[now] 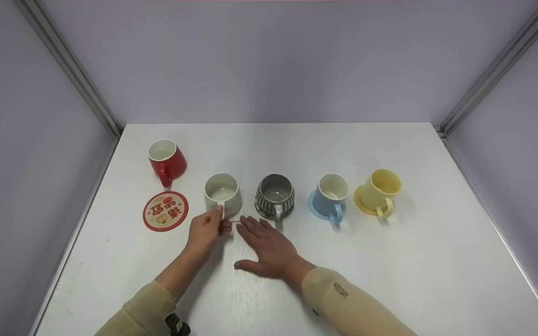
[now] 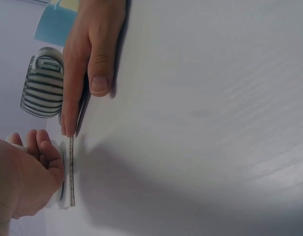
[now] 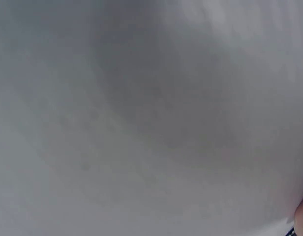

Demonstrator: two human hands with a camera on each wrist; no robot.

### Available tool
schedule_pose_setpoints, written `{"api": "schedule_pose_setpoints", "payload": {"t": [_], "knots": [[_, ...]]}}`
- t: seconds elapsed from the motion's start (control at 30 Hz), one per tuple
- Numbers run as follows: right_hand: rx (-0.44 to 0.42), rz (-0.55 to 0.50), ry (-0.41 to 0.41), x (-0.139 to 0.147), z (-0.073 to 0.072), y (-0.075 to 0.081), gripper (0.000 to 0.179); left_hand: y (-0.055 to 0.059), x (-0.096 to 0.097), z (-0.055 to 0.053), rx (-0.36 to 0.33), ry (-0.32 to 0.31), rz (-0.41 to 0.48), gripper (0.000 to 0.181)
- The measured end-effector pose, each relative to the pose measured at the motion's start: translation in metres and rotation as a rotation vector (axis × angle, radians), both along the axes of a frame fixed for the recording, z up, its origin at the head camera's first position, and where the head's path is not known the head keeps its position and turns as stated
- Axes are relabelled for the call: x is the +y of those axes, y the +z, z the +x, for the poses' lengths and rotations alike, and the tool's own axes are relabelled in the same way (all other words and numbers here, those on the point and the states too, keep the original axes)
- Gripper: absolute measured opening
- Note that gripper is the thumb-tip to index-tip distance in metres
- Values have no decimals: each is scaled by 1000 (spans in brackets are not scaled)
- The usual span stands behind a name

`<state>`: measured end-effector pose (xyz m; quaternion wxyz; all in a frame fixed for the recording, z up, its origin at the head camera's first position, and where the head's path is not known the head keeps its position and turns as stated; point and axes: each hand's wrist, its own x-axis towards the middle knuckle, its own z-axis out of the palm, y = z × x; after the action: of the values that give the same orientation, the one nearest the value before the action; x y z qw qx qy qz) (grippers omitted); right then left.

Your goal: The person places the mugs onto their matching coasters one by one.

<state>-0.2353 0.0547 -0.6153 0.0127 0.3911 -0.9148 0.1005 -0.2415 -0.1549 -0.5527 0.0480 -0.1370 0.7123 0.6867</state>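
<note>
My left hand (image 1: pixel 205 232) holds the handle of a white mug (image 1: pixel 213 190), its thumb on top. A thin flat piece with a dark edge (image 2: pixel 72 172), likely a coaster, lies by the mug's base; most of it is hidden. My right hand (image 1: pixel 271 247) lies palm down with fingers straight and thumb spread, its fingertips at that edge. Just beyond the right fingertips stands a grey striped mug (image 1: pixel 262 198) on a dark wire-like coaster (image 1: pixel 262 212). Only a bit of finger (image 3: pixel 302 216) shows in the right wrist view.
A red mug (image 1: pixel 175 163) stands at the back left, behind a round red patterned coaster (image 1: pixel 166 224). Rightward are a blue mug (image 1: pixel 325 200) on a blue coaster (image 1: pixel 315 210) and a yellow mug (image 1: pixel 371 196) on a yellow coaster (image 1: pixel 360 205). Walls enclose the white table (image 1: pixel 414 280).
</note>
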Motion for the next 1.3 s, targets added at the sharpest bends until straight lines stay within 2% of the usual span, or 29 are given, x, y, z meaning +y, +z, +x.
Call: {"api": "schedule_pose_setpoints", "payload": {"t": [0.27,0.6,0.8,1.07,1.3], "knots": [[11,-10,1,0,0,0,95,-4,-3,-1,-17,-6,-35,47],[29,-10,3,0,1,0,95,-4,-4,-1,1,7,-4,48],[14,-14,1,0,1,0,96,-4,-4,-1,5,3,-2,48],[-15,-14,2,-3,1,1,96,-2,-7,1,-31,-15,-54,50],[-25,14,-3,-1,-1,2,96,-3,-6,0,-40,-16,-27,50]]}}
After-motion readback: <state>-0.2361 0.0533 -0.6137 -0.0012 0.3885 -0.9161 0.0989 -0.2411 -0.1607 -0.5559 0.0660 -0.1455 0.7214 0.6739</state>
